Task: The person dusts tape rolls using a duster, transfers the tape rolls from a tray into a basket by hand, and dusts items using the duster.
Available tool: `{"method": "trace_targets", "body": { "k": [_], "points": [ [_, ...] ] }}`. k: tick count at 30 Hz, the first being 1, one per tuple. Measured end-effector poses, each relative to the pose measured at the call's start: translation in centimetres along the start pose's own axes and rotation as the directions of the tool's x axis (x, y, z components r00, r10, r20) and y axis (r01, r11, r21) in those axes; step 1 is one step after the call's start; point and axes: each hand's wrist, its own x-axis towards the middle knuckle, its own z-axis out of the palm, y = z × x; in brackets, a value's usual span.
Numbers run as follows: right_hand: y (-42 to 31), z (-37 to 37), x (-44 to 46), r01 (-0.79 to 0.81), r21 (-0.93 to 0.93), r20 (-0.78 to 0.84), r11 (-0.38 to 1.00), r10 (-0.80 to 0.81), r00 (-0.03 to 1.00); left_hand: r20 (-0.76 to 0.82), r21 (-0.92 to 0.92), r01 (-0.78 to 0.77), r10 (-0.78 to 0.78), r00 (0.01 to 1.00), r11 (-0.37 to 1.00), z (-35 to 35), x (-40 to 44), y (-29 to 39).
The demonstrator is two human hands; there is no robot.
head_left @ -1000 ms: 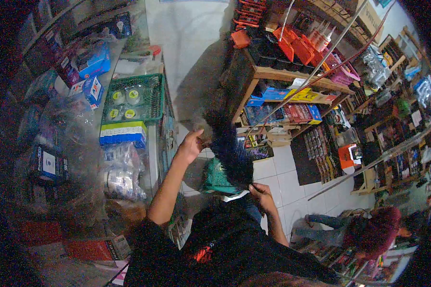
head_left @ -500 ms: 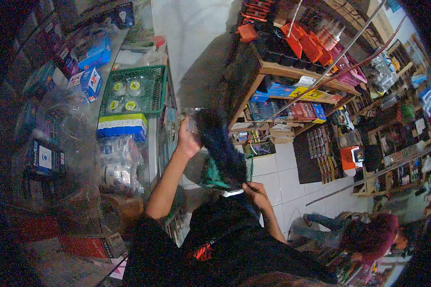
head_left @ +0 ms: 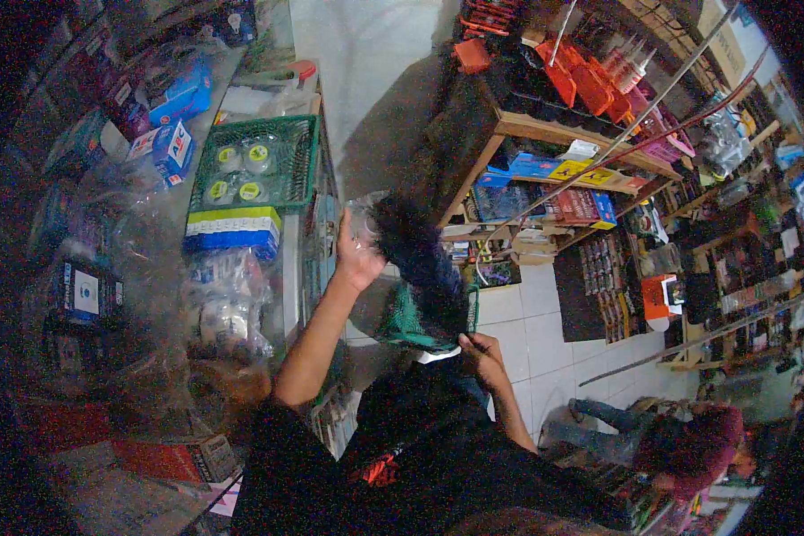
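Two bare hands stand apart near the centre of the head view, each with its own hold. We record the left hand [head_left: 360,261], left of centre, with its fingers around a clear object [head_left: 364,223]; what the object is, we cannot tell. We find the right hand [head_left: 484,354], lower and to the right, closed in a pinch on the lower end of a dark, feathery duster [head_left: 429,268], which slants up and left to the clear object. Blur keeps us from confirming contact at that upper end. One second ago we could make out no clear object at the left hand, and the duster stood more upright; it now leans toward that hand. We judge that the work has thereby come to centre on the clear object. Below the duster, at centre, we note a green basket [head_left: 405,323]; its right rim, covered by the duster one second ago, now shows. We cannot see into it. At upper left a green crate [head_left: 310,170] holds clear tubs [head_left: 257,157] with yellow-green labels, just above a row of blue boxes [head_left: 230,238]. At lower right we observe another person [head_left: 697,444], bent over and well apart from both hands.
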Motion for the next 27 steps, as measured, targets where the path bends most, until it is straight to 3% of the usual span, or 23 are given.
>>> {"method": "trace_targets", "body": {
  "k": [2, 4, 8, 10, 13, 16, 17, 20, 21, 23, 24, 26, 27],
  "points": [
    [-0.3, -0.3, -0.1, -0.01, -0.04, 0.065, 0.999, 0.012, 0.998, 0.043, 0.013, -0.006, 0.006, 0.999, 1.0, -0.6, 0.2, 0.1],
    [-0.7, -0.8, -0.1, 0.01, -0.09, 0.09, 0.996, -0.002, 0.996, 0.279, -0.014, 0.072, -0.065, 0.958, 0.997, -1.4, 0.8, 0.2],
    [0.5, -0.1, 0.3, 0.037, -0.049, 0.01, 0.998, -0.036, 0.999, 0.054, -0.148, 0.032, -0.024, 0.998, 0.989, -1.5, 0.9, 0.3],
    [2.1, -0.4, 0.6, -0.014, -0.163, -0.005, 0.987, 0.014, 1.0, 0.132, -0.086, 0.013, -0.002, 0.991, 0.996, -1.2, 0.7, 0.3],
    [1.7, -0.2, 0.4, -0.003, -0.123, -0.01, 0.992, 0.002, 1.0, 0.256, -0.014, -0.005, 0.009, 0.967, 1.0, -0.6, 0.4, 0.2],
    [-0.4, 0.1, 0.0, 0.022, -0.086, 0.049, 0.996, -0.018, 0.999, 0.015, -0.101, -0.017, 0.019, 1.0, 0.995, -0.7, 0.1, 0.8],
    [-0.5, -0.1, -0.1, 0.027, -0.092, 0.076, 0.995, -0.02, 0.997, 0.039, -0.148, -0.015, 0.021, 0.999, 0.989, -0.5, 0.1, 0.6],
    [0.4, -1.1, 0.3, 0.067, -0.227, 0.113, 0.972, -0.042, 0.993, 0.261, -0.024, -0.006, 0.012, 0.965, 1.0, -0.4, 0.0, 0.3],
    [0.8, -1.1, 0.4, 0.052, -0.18, 0.079, 0.982, -0.038, 0.996, 0.3, -0.029, -0.013, 0.021, 0.954, 0.999, -0.3, 0.0, 0.3],
    [0.3, -0.5, 0.2, 0.021, -0.084, 0.009, 0.996, -0.02, 1.0, 0.133, -0.127, -0.01, 0.027, 0.991, 0.992, -0.8, 0.2, 0.6],
    [0.1, -0.5, 0.0, 0.023, -0.074, 0.052, 0.997, -0.019, 0.998, 0.049, -0.175, -0.013, 0.022, 0.999, 0.984, -1.0, 0.4, 0.6],
    [-1.3, -0.3, -0.7, 0.029, -0.053, 0.133, 0.998, -0.021, 0.991, 0.127, -0.104, -0.002, 0.015, 0.992, 0.995, -0.4, -0.1, 0.2],
    [-0.3, -0.6, -0.4, 0.04, -0.068, 0.086, 0.997, -0.034, 0.996, 0.191, -0.068, -0.004, 0.017, 0.981, 0.998, -0.1, -0.2, 0.1]
  ]
}}
